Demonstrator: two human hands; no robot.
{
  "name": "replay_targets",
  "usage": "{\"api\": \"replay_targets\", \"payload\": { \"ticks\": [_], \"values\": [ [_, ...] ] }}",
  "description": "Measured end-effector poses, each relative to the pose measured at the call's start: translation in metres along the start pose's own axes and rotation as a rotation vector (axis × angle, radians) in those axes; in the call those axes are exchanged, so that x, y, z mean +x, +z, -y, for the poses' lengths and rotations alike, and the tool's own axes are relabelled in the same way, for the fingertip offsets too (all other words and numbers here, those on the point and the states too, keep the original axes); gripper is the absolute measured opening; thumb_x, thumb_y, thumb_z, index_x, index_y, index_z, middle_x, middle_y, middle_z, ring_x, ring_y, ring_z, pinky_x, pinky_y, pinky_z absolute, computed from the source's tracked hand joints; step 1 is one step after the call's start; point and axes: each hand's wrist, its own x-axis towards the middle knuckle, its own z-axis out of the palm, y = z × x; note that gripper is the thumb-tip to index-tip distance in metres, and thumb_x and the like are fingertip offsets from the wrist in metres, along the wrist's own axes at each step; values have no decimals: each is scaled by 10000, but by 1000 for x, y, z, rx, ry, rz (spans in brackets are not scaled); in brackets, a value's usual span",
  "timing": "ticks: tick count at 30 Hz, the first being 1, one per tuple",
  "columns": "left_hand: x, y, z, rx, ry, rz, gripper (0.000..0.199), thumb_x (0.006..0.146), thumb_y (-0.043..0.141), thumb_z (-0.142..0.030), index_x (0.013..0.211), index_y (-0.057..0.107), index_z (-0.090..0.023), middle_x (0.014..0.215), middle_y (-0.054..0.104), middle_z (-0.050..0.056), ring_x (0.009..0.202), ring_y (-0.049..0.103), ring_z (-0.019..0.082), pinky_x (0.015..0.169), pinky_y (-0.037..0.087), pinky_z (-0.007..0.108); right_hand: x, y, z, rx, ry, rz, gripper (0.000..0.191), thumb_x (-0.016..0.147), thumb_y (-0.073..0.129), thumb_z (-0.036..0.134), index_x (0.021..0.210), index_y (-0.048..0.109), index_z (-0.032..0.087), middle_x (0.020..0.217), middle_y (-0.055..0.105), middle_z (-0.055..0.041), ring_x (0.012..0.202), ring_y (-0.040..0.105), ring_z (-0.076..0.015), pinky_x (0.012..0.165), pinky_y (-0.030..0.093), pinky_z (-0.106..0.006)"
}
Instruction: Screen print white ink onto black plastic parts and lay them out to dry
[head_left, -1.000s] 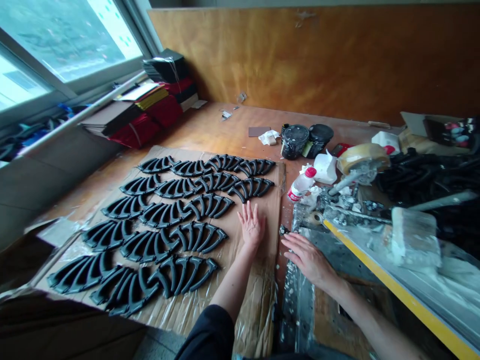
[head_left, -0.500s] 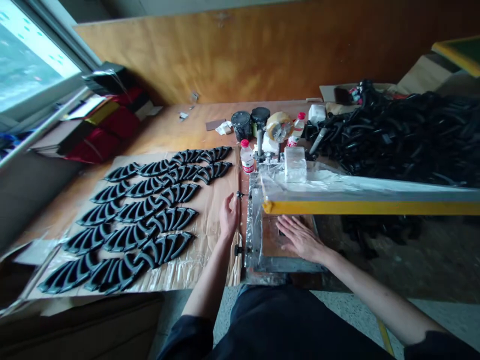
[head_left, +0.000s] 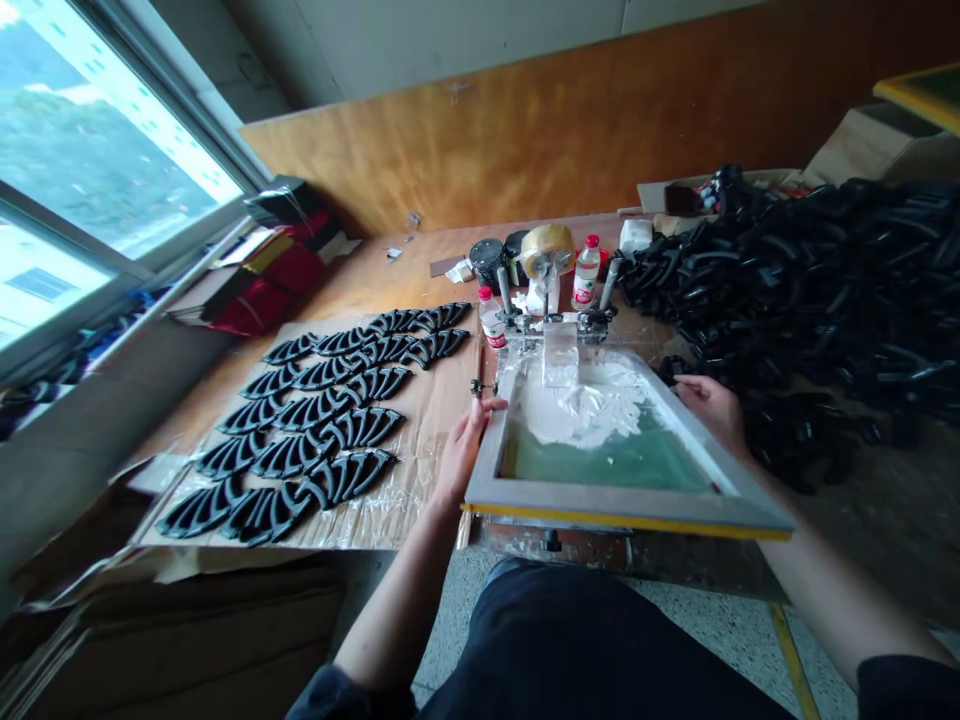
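Observation:
A framed screen (head_left: 615,495) with green mesh and white paste sits low over the work base, its yellow-edged side toward me. A clear block (head_left: 560,355) stands at its far end below the clamps. My left hand (head_left: 466,440) is at the screen's left edge, its fingers partly bent near the frame; whether it grips the frame is unclear. Beyond the screen's right edge is my right hand (head_left: 709,405), fingers curled with the fingertips at a small black piece by the pile. Rows of black curved parts (head_left: 281,455) lie on cardboard at the left.
A big pile of black parts (head_left: 810,280) covers the right side. Two red-capped bottles (head_left: 586,275), dark jars (head_left: 487,262) and a tape roll (head_left: 547,250) stand behind the screen. Red and black boxes (head_left: 259,290) sit near the window.
The screen has come down from its raised position over the base. My right hand has moved from the base to the right, beside the pile. My left hand has stayed near the frame's left side.

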Motion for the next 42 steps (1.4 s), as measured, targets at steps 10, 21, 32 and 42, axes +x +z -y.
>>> {"api": "replay_targets", "payload": {
  "ticks": [10,21,32,42],
  "values": [
    [0,4,120,414,-160,-37,565,856,529,-466,1373,493,-242,655,532,-51,560,485,97,548,387,206,18,85,119,-398,-427,465,359,794,679,224,1143,614,168,1143,625,-126,1113,532,-321,917,446,-440],
    [2,-1,136,451,-168,-19,556,884,479,-513,1360,508,-226,799,640,7,729,604,150,650,449,244,-41,50,103,-279,-843,891,237,825,467,65,826,659,203,827,658,-47,801,575,-183,694,402,-273],
    [1,-2,135,378,-170,-16,576,866,507,-536,1336,523,-203,778,635,8,681,570,136,594,417,229,-63,65,93,-278,-835,735,276,855,459,61,974,678,177,941,674,-59,832,610,-190,709,446,-285],
    [-13,-5,43,114,-84,-20,566,856,491,-619,1260,584,-234,710,589,-16,551,495,102,502,369,216,64,40,116,-211,-322,313,471,915,571,377,1369,505,269,929,694,-59,707,612,-171,633,472,-296]
  ]
}}
